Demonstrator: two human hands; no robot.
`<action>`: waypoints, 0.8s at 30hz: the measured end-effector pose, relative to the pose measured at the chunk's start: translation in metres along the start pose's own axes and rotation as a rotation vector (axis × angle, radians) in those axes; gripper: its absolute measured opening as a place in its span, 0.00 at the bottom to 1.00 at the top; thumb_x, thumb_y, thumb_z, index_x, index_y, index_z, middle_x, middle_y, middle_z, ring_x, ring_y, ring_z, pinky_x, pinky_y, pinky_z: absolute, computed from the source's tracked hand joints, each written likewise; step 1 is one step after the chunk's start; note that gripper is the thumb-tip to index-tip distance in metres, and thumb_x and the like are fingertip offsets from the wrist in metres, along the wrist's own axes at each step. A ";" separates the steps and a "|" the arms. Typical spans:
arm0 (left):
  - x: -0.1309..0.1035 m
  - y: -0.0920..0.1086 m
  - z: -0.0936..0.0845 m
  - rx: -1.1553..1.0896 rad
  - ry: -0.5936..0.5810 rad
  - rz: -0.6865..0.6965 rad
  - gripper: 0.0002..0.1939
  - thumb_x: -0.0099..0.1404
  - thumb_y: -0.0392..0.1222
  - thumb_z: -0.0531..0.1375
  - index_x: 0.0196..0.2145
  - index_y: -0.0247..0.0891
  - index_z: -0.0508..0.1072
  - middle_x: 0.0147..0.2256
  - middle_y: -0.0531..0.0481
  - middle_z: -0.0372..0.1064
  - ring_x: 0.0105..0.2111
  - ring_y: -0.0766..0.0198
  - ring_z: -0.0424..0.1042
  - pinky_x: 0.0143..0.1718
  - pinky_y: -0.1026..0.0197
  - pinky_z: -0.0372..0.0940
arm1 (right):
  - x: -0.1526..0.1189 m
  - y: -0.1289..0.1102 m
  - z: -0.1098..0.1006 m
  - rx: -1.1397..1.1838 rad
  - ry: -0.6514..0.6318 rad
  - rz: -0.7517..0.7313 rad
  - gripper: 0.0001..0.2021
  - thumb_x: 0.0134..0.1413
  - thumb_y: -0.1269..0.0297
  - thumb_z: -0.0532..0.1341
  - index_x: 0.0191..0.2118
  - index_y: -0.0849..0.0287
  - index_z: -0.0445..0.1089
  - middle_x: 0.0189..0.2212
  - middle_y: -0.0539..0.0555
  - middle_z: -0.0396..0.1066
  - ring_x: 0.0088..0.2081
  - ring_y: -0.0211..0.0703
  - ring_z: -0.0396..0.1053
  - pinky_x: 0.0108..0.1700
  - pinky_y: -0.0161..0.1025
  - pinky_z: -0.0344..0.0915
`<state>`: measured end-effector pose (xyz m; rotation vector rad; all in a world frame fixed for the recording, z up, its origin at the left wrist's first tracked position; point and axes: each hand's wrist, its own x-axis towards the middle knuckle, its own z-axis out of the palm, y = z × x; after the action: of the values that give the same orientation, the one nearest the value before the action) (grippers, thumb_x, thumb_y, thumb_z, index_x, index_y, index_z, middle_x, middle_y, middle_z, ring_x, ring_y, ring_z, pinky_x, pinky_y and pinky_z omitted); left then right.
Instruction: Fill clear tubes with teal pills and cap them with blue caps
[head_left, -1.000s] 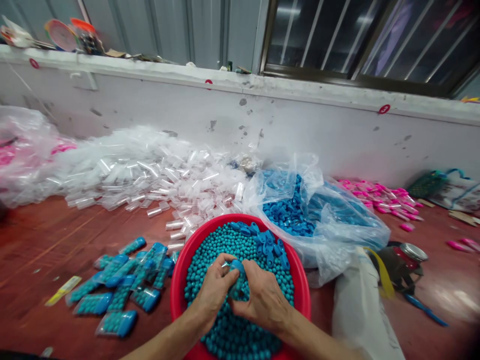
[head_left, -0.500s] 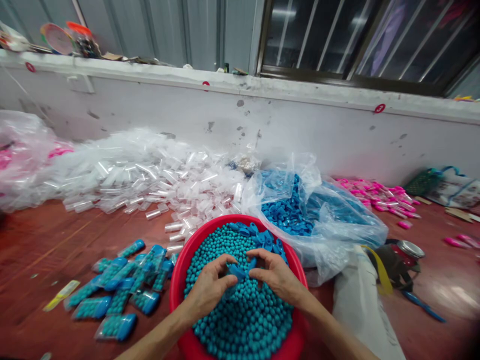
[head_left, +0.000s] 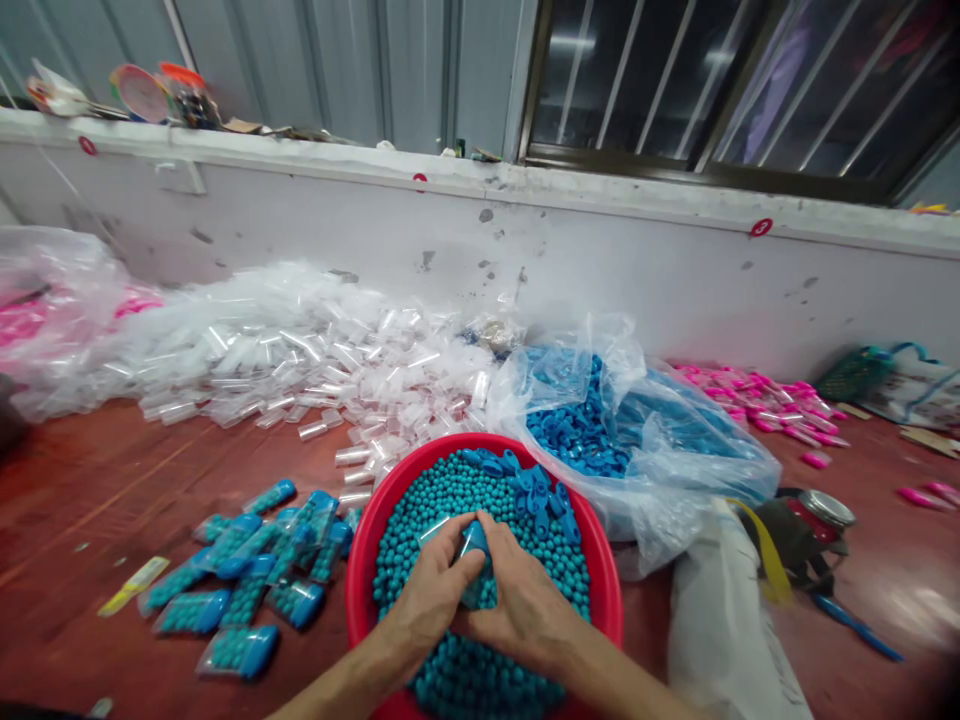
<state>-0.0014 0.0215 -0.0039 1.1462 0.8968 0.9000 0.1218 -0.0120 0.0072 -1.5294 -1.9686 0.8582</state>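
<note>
Left hand and right hand, fingers clamped on a blue cap; filled tubes lie finished, many empty tubes remain.

Beads lay beneath the fingers; the tub rim curved left, right and ahead. Caps crowded ahead-right, a bag beyond them. Left, across a strip of floor, packs lay heaped. Open air lay above.
</note>
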 end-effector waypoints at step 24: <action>-0.018 -0.002 0.009 0.154 0.079 0.001 0.06 0.57 0.41 0.53 0.33 0.38 0.61 0.28 0.54 0.61 0.31 0.65 0.62 0.34 0.64 0.60 | -0.010 0.007 0.026 0.060 0.181 -0.158 0.35 0.32 0.68 0.61 0.51 0.59 0.49 0.41 0.57 0.63 0.37 0.46 0.67 0.38 0.40 0.65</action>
<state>-0.0001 0.0014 -0.0019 1.2500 1.0449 0.8943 0.1102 -0.0252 -0.0155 -1.3481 -1.8855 0.6820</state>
